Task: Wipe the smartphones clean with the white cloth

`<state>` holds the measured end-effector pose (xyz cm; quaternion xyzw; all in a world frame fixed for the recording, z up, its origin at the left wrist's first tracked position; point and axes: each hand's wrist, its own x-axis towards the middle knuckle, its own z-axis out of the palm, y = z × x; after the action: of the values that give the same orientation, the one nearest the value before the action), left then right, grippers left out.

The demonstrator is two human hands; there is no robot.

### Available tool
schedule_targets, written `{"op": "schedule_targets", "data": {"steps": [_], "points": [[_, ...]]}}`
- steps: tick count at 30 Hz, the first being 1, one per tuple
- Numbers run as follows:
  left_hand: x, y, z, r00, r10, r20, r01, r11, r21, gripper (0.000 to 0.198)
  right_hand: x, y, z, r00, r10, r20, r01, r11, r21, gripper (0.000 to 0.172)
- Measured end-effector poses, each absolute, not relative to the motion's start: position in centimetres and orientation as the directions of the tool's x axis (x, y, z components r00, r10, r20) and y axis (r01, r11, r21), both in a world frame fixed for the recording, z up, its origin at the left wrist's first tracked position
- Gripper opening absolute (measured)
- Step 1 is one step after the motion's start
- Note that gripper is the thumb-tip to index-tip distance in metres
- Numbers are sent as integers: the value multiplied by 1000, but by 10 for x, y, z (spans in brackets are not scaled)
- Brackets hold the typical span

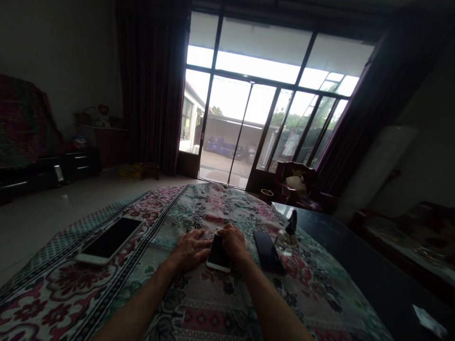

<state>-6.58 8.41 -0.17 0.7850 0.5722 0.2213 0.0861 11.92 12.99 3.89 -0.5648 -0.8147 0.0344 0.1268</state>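
Note:
A white-framed smartphone (219,255) with a dark screen lies on the patterned cloth in front of me. My left hand (190,248) rests flat on its left, fingers stretched out and the tips at the phone's edge. Over the upper right of the screen, my right hand (232,240) is bent down with its fingers curled together; whatever is under them, if anything, is hidden. Just right of that hand lies a dark phone (268,252). Beside it stands a clear spray bottle (286,240) with a black nozzle. A larger white-edged tablet (112,240) lies at the left.
A floral cloth (209,303) covers the rounded table. A dark, smooth tabletop (348,255) adjoins it at the right. Beyond stand a carved wooden chair (298,182) and glass doors (227,132); a low black cabinet (46,170) is at the left.

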Motion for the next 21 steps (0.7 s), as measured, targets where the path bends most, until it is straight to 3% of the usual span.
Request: {"op": "schedule_targets", "data": {"steps": [12, 21], "points": [[-64, 82, 2, 235, 938, 256, 858, -324, 398, 33, 124, 138, 34, -323, 929, 180, 917, 354, -182, 37], [-66, 81, 0, 223, 929, 296, 845, -336, 417, 32, 129, 103, 34, -426, 881, 205, 875, 459, -153, 35]]}}
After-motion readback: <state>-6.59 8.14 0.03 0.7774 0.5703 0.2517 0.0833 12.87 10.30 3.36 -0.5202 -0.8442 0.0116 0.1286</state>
